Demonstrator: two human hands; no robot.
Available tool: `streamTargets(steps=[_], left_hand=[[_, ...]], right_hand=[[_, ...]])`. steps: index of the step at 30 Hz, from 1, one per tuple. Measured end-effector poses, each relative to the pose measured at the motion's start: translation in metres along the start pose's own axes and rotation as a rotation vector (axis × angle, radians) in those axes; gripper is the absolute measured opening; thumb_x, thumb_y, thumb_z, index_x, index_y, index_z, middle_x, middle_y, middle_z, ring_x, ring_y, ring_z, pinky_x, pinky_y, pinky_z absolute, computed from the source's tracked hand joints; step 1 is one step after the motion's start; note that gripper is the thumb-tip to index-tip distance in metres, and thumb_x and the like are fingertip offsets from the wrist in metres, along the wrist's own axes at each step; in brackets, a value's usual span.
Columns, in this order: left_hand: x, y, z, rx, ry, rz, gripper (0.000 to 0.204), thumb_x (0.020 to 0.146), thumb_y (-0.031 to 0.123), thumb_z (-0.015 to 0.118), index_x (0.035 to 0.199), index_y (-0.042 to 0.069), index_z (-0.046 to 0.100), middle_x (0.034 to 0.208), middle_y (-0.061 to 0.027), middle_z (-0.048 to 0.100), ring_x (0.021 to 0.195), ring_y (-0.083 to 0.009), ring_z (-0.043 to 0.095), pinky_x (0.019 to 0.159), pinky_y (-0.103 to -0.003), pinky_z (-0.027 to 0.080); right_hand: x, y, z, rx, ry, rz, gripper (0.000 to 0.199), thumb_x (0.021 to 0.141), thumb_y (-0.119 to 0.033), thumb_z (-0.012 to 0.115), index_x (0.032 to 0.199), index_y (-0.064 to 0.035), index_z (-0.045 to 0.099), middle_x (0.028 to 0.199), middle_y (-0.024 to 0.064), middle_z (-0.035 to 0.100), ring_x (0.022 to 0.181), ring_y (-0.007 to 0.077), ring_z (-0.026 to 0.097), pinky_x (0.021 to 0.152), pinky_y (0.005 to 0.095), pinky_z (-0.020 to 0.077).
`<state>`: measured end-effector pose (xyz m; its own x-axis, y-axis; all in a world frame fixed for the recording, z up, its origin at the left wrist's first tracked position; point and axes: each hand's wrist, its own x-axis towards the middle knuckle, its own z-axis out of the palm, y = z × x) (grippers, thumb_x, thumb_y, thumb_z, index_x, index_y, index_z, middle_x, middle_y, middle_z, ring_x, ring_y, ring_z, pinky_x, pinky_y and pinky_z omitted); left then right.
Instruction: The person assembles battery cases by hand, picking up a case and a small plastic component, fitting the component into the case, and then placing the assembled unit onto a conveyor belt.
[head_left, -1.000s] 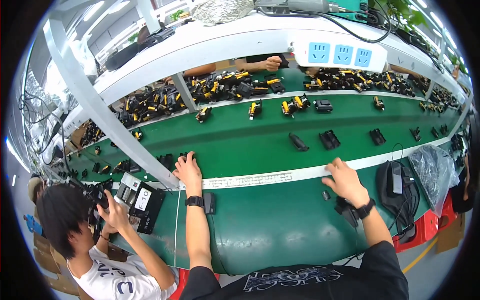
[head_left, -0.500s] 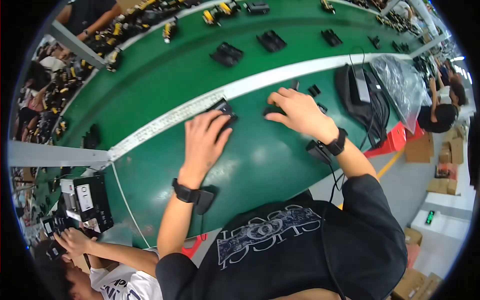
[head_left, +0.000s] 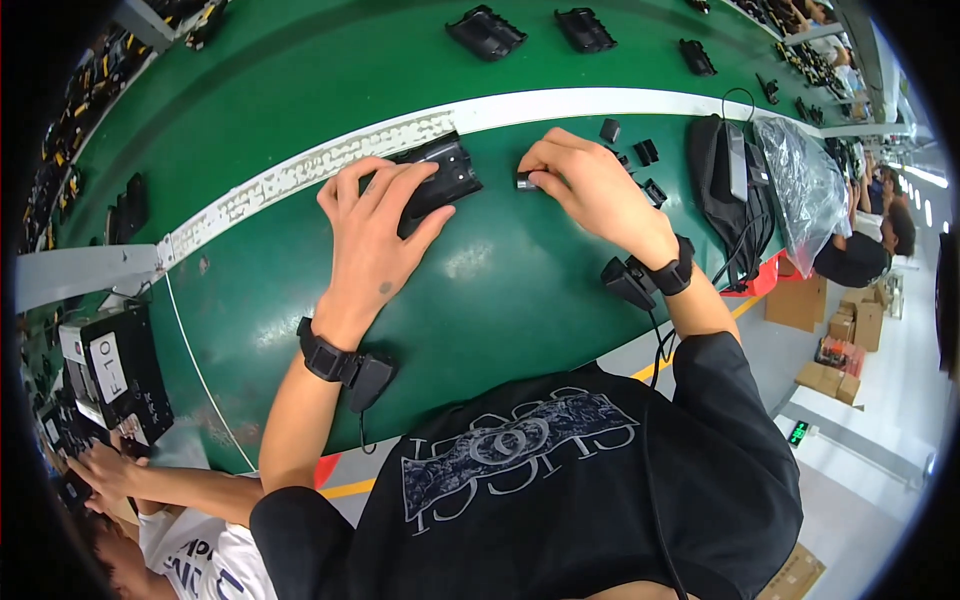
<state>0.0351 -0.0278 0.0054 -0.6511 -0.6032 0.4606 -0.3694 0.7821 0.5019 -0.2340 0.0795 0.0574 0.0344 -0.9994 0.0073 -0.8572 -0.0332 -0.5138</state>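
Observation:
My left hand (head_left: 372,235) lies over a black plastic shell (head_left: 453,172), fingers bent across its left part and thumb along its near edge. The shell rests by the white strip, with a few small bright spots on its face. To the right, my right hand (head_left: 605,200) pinches a small black block (head_left: 523,181) between thumb and fingers, apart from the shell. Beyond and beside that hand lie several small black pieces, among them a block (head_left: 610,130), a notched part (head_left: 646,152) and another piece (head_left: 653,192).
A white strip (head_left: 540,104) divides the green bench (head_left: 480,300) from a green surface bearing black shells (head_left: 486,33). At right are a black bag (head_left: 712,185) and clear plastic (head_left: 790,190). A co-worker's arm (head_left: 190,490) is at lower left, near a black box (head_left: 115,375).
The camera view has shifted. My right fingers have closed around the small black block. More of the shell now shows beneath my left hand, its face turned up.

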Motion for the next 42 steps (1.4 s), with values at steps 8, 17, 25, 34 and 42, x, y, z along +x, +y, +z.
streamTargets(steps=[8, 17, 25, 34, 42], left_hand=[[-0.001, -0.002, -0.001, -0.028, -0.002, 0.014, 0.05, 0.084, 0.029, 0.091, 0.13, 0.015, 0.075, 0.121, -0.0031, 0.074, 0.129, -0.0257, 0.056, 0.109, -0.045, 0.034], [-0.002, -0.004, -0.001, -0.058, -0.002, -0.031, 0.05, 0.085, 0.032, 0.09, 0.13, 0.015, 0.075, 0.122, -0.0028, 0.075, 0.131, -0.0238, 0.056, 0.112, -0.047, 0.032], [-0.004, -0.007, 0.0, -0.1, -0.004, -0.034, 0.051, 0.087, 0.037, 0.088, 0.132, 0.016, 0.075, 0.123, -0.0001, 0.079, 0.135, -0.0228, 0.054, 0.118, -0.049, 0.027], [-0.001, -0.008, -0.001, -0.181, -0.066, -0.04, 0.054, 0.086, 0.037, 0.089, 0.134, 0.017, 0.074, 0.133, 0.004, 0.073, 0.137, -0.0228, 0.054, 0.12, -0.049, 0.026], [-0.002, -0.011, 0.001, -0.171, -0.089, -0.051, 0.058, 0.087, 0.036, 0.088, 0.137, 0.015, 0.07, 0.129, 0.0033, 0.076, 0.138, -0.0228, 0.052, 0.12, -0.05, 0.026]], right_hand=[[0.017, -0.021, -0.021, -0.156, -0.278, -0.008, 0.011, 0.103, -0.002, 0.062, 0.109, -0.0067, 0.07, 0.109, 0.0142, 0.061, 0.095, 0.0357, 0.07, 0.083, 0.0448, 0.054], [0.04, -0.006, 0.007, -0.144, -0.053, -0.097, 0.022, 0.099, -0.008, 0.07, 0.121, -0.0073, 0.067, 0.11, 0.0198, 0.062, 0.097, 0.043, 0.068, 0.083, 0.0491, 0.0553], [0.036, -0.022, -0.013, -0.303, -0.093, 0.089, 0.023, 0.097, -0.024, 0.078, 0.098, -0.0047, 0.066, 0.095, 0.0138, 0.066, 0.083, 0.0405, 0.07, 0.074, 0.0498, 0.0572], [0.051, -0.05, 0.01, -0.445, -0.049, -0.405, 0.018, 0.085, -0.006, 0.074, 0.102, -0.0066, 0.071, 0.101, 0.0073, 0.059, 0.094, 0.0264, 0.065, 0.076, 0.0393, 0.059], [0.074, -0.045, 0.002, -0.389, -0.242, -0.46, 0.018, 0.084, 0.0, 0.073, 0.102, -0.0013, 0.074, 0.1, 0.0111, 0.067, 0.095, 0.0322, 0.069, 0.08, 0.043, 0.06]])
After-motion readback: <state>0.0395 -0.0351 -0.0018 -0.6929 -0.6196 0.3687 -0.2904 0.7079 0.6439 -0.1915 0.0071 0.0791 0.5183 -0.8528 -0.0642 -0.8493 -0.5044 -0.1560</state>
